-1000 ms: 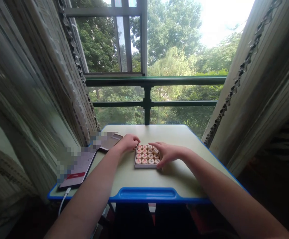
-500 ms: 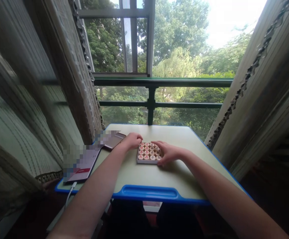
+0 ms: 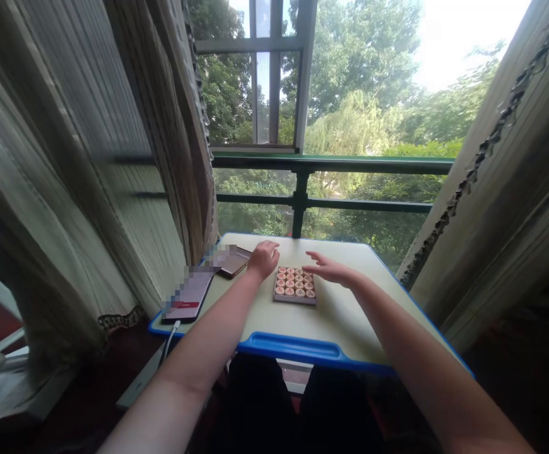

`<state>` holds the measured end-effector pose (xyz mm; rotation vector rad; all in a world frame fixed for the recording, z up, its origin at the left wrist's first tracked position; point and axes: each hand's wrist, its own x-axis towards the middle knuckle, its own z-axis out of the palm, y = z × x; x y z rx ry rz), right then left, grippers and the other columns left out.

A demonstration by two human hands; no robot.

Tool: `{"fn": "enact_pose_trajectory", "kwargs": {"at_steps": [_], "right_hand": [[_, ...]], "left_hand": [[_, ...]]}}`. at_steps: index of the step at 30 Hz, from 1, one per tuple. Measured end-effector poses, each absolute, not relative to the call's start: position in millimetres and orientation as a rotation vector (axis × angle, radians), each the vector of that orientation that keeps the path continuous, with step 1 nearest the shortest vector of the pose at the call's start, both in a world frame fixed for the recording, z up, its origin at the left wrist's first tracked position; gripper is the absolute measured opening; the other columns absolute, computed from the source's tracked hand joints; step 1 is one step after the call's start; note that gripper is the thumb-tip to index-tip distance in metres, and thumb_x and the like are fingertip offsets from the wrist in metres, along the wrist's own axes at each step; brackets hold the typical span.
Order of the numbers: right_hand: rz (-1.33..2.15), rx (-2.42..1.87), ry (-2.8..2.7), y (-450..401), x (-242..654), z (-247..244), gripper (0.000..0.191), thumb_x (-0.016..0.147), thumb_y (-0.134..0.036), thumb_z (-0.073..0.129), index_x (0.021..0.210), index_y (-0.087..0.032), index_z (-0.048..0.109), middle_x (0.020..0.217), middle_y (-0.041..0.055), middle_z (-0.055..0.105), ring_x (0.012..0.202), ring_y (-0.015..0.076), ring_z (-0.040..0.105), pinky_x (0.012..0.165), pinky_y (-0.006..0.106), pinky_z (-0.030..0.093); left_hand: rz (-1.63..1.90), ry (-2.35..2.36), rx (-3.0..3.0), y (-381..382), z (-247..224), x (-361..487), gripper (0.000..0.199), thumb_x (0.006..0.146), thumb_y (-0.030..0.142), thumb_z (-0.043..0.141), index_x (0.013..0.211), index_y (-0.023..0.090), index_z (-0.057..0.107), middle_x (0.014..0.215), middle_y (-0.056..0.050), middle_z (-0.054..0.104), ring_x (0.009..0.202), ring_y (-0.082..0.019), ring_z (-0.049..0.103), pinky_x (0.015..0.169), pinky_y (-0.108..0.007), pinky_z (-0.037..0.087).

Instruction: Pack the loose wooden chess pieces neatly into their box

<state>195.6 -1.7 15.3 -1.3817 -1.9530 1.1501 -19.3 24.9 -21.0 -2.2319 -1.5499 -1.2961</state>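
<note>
A shallow box point(image 3: 295, 300) stands on the table, filled with rows of round, pale Chinese chess pieces point(image 3: 290, 284). Red characters mark those on the left, dark ones several on the right. Off the box's far left corner, my left hand point(image 3: 264, 258) hovers with thumb and fingers apart and holds nothing. My right hand point(image 3: 329, 268) is just beyond the box's far right corner, its fingers stretched out and empty. Whether its fingertips touch the corner piece, I cannot tell.
The pale table point(image 3: 345, 321) has a blue rim with a molded groove point(image 3: 296, 347) in front. At left lie an open brown tray or lid point(image 3: 235, 262) and a flat purplish device point(image 3: 193, 291) with a white cable point(image 3: 169, 340). Curtains flank a green railing point(image 3: 373, 165).
Both hands have come away from the sides of the box; my right fingers have straightened. The box has turned slightly. The camera view has shifted, so the table appears farther right.
</note>
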Motion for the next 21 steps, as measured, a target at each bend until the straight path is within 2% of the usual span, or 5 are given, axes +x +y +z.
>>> {"fn": "enact_pose_trajectory", "kwargs": {"at_steps": [5, 10, 15, 21], "right_hand": [[1.094, -1.097, -1.682, -14, 163, 37, 0.061, 0.075, -0.048, 0.056, 0.128, -0.023, 0.042, 0.135, 0.0108, 0.04, 0.123, 0.0247, 0.038, 0.102, 0.044, 0.027], [1.103, -0.818, -1.644, -28, 115, 48, 0.044, 0.076, -0.035, 0.054, 0.119, -0.024, 0.05, 0.131, 0.0053, 0.046, 0.117, 0.0198, 0.043, 0.101, 0.04, 0.03], [1.071, -0.724, -1.547, -31, 56, 39, 0.039, 0.076, -0.031, 0.05, 0.114, -0.023, 0.053, 0.126, 0.004, 0.05, 0.115, 0.0186, 0.044, 0.101, 0.038, 0.03], [0.942, -0.858, -1.51, -33, -4, -14, 0.04, 0.079, -0.026, 0.038, 0.116, -0.016, 0.05, 0.121, 0.009, 0.052, 0.114, 0.0186, 0.045, 0.098, 0.035, 0.034]], "left_hand": [[-1.663, -1.586, -2.005, 22, 3, -30, 0.027, 0.081, 0.02, 0.041, 0.097, 0.014, 0.062, 0.1, -0.009, 0.063, 0.094, -0.019, 0.057, 0.085, -0.032, 0.047], [-1.644, -1.782, -2.059, 9, 17, -65, 0.027, 0.081, 0.025, 0.042, 0.096, 0.015, 0.063, 0.097, -0.009, 0.065, 0.092, -0.02, 0.058, 0.083, -0.032, 0.046], [-1.803, -1.889, -1.685, -28, -11, -100, 0.029, 0.082, 0.023, 0.037, 0.095, 0.014, 0.062, 0.098, -0.01, 0.064, 0.096, -0.02, 0.056, 0.086, -0.033, 0.045], [-1.811, -2.031, -1.485, -55, -52, -112, 0.031, 0.079, 0.014, 0.035, 0.091, 0.012, 0.063, 0.1, -0.013, 0.062, 0.101, -0.022, 0.054, 0.092, -0.036, 0.042]]}}
